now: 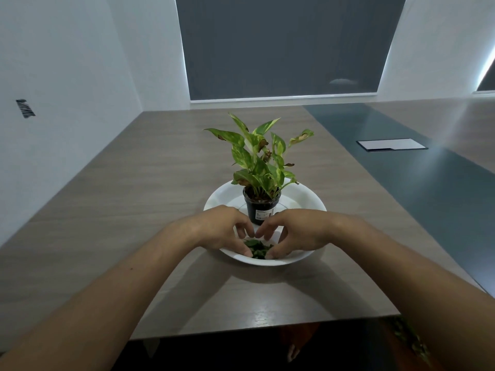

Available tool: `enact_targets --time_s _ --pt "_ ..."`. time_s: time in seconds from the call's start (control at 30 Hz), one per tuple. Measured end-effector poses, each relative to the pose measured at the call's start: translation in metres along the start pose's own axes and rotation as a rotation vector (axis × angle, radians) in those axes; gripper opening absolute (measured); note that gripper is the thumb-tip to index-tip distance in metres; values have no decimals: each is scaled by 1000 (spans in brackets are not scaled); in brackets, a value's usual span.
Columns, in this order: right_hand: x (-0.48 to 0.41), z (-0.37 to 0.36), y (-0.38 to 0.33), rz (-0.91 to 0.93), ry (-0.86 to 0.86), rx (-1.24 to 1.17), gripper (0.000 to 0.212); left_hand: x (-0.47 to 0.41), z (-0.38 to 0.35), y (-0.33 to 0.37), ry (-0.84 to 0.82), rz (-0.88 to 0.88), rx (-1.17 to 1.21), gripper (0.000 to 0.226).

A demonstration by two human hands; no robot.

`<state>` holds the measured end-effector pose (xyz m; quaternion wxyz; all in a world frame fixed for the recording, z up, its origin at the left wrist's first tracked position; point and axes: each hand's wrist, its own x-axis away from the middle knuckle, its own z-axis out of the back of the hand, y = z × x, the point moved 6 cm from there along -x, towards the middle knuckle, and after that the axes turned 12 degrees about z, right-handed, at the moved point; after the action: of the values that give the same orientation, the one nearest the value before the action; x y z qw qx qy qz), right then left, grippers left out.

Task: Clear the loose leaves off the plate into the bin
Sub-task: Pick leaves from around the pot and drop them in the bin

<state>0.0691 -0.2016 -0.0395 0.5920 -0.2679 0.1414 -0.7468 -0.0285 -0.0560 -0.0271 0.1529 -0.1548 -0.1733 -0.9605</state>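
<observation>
A white plate (302,199) sits on the wooden table (134,210). A small pile of dark green loose leaves (258,249) lies on its near side. My left hand (222,228) and my right hand (294,234) curve around the pile from either side, fingertips touching the leaves and the plate. Neither hand has lifted anything. A potted plant in a black pot (261,210) stands upright in the middle of the plate, just behind my fingers. No bin is clearly in view.
A flat white and dark panel (391,144) is set into the table's dark strip at the far right. Below the table's near edge at the lower right, some green leaves (412,341) show in the dark. White walls close in on the left.
</observation>
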Motion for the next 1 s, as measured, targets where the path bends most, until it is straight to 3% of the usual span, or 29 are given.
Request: enact_targets --time_s 0.43,0.63,1.0 --pt "1 -8 8 133 271 77 21 -9 -18 -1 136 -53 129 25" --pt "2 -8 11 144 314 103 14 -10 -17 -3 196 -57 156 11" --pt "9 4 11 95 344 96 14 -6 -7 -13 227 -6 246 12"
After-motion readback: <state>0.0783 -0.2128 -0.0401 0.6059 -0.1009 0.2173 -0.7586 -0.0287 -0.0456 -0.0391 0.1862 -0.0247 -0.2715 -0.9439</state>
